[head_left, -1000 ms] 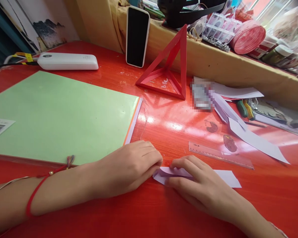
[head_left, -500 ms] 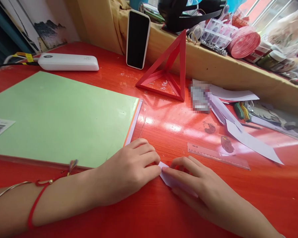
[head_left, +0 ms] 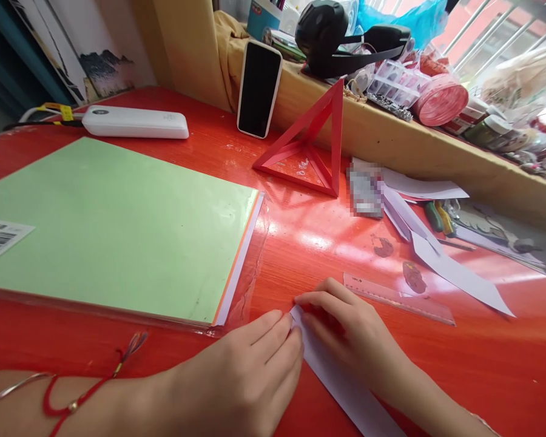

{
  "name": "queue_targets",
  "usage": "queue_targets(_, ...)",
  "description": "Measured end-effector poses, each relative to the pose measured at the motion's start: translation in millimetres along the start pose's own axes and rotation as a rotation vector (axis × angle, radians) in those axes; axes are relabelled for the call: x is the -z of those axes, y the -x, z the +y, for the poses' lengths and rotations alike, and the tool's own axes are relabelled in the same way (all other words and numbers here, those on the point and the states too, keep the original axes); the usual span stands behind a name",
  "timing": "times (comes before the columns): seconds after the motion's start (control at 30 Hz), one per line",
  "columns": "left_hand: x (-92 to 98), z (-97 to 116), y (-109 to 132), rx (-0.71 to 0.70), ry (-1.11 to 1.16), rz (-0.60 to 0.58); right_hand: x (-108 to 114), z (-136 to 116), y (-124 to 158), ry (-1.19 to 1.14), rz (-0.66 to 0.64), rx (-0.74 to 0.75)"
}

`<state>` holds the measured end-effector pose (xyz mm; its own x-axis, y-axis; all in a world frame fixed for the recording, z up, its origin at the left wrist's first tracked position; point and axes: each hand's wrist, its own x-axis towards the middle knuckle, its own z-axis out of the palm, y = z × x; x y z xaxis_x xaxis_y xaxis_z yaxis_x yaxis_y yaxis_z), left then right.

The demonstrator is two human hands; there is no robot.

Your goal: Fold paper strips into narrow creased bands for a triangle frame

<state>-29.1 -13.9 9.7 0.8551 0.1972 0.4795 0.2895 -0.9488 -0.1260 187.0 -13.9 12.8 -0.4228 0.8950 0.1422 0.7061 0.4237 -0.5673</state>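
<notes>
A pale lilac paper strip (head_left: 341,388) lies on the red table (head_left: 482,364), running from its top corner near the table's middle down to the lower right. My left hand (head_left: 250,376) rests beside that corner, its fingers together and pressed against the strip's left edge. My right hand (head_left: 346,328) lies on top of the strip, fingertips pinching the corner at the upper end. The two hands meet at that corner. A red string bracelet and a thin bangle circle my left wrist.
A green sheet stack (head_left: 113,224) in a clear sleeve lies left. A clear ruler (head_left: 398,298), paper offcuts (head_left: 455,273), a red paper pyramid frame (head_left: 312,145), a phone (head_left: 259,88) and a white power bank (head_left: 134,122) sit beyond. A cluttered ledge (head_left: 414,139) runs behind.
The strip has turned from lying crosswise to pointing diagonally towards me. Both hands have drawn nearer and lower, still meeting at its corner. The view has tilted up slightly.
</notes>
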Motion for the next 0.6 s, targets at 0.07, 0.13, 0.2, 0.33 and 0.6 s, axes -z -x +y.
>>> queue_targets(0.07, -0.4, 3, 1, 0.009, -0.01, -0.019, -2, -2, 0, -0.008, 0.028, -0.019)
queue_targets(0.13, 0.3, 5, 0, 0.033, -0.026, -0.022, -2, -4, 0, -0.027, 0.035, -0.036)
queue_targets(0.2, 1.5, 6, -2, 0.048, -0.046, -0.013, -1, -5, -1, -0.066, 0.039, -0.041)
queue_targets(0.33, 0.6, 8, -2, 0.021, -0.079, -0.033, -1, -4, -2, -0.153, 0.075, 0.019)
queue_targets(0.6, -2.3, 13, 2, 0.044, -0.095, -0.063, -6, 3, -5, -0.196, 0.154, 0.223)
